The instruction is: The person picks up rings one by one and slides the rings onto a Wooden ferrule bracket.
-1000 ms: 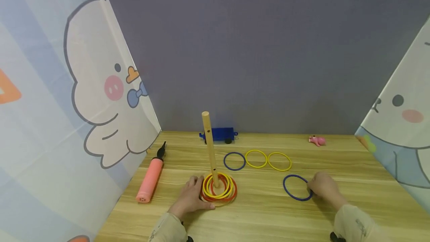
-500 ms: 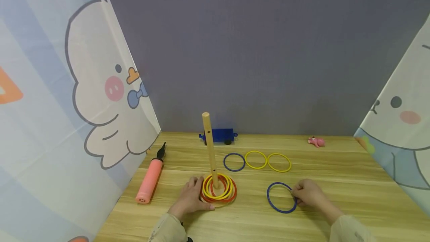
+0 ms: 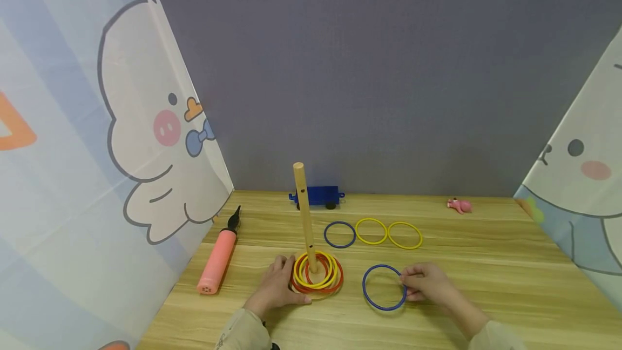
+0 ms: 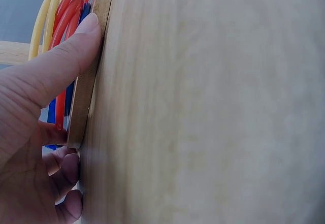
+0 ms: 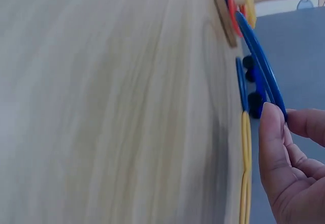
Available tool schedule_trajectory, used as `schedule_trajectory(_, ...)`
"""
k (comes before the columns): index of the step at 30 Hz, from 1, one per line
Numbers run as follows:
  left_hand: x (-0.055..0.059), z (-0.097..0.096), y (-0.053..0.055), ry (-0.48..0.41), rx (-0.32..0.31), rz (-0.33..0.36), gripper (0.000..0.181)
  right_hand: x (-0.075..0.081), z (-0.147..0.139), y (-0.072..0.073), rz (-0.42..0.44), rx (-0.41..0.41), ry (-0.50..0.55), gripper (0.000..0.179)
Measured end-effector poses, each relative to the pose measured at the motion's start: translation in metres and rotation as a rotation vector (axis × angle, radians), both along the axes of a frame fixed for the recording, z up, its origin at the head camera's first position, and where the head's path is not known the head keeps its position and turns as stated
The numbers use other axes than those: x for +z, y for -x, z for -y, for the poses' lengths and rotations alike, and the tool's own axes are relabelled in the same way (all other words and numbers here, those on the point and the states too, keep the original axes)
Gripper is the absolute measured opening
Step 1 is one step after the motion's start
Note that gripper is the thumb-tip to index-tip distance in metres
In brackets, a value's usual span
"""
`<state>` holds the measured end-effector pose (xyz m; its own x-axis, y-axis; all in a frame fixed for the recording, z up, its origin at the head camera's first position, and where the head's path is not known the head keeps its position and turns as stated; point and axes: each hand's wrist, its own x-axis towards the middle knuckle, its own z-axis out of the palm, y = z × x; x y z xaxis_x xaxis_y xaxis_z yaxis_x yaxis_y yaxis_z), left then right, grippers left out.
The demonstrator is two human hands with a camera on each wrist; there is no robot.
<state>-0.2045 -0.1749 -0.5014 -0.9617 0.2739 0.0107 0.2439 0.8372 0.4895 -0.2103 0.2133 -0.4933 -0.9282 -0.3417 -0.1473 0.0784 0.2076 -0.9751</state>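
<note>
A wooden ring-toss stand rises upright from a round base, with red rings and yellow rings around its foot. Blue shows beneath the red in the left wrist view. My left hand grips the left side of the base, thumb at the near edge and fingers curled at the far side. To the right of the stand, my right hand pinches a blue ring at its right edge between thumb and fingers. In the right wrist view this ring hangs tilted, raised off the tabletop.
Behind the held ring, another blue ring and two yellow rings lie in a row. A blue toy cart stands at the back, a pink toy figure at back right. A pink hand pump lies at left.
My right hand has carried the blue ring leftward across the table toward the stand. My left hand has stayed at the base.
</note>
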Motion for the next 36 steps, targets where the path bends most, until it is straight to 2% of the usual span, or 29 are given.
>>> schedule_trajectory(16, -0.001, 0.001, 0.002, -0.015, 0.001, 0.021, 0.114, 0.016, 0.035, -0.012, 0.005, 0.051, 0.124, 0.035)
schedule_trajectory(26, 0.001, 0.0, 0.001, 0.001, -0.006, 0.004, 0.113, 0.03, 0.054, -0.018, 0.002, 0.059, 0.146, 0.033)
schedule_trajectory(36, -0.001, 0.001, 0.001, -0.014, -0.002, 0.008, 0.113, 0.048, 0.074, -0.019, -0.037, 0.058, 0.176, 0.033)
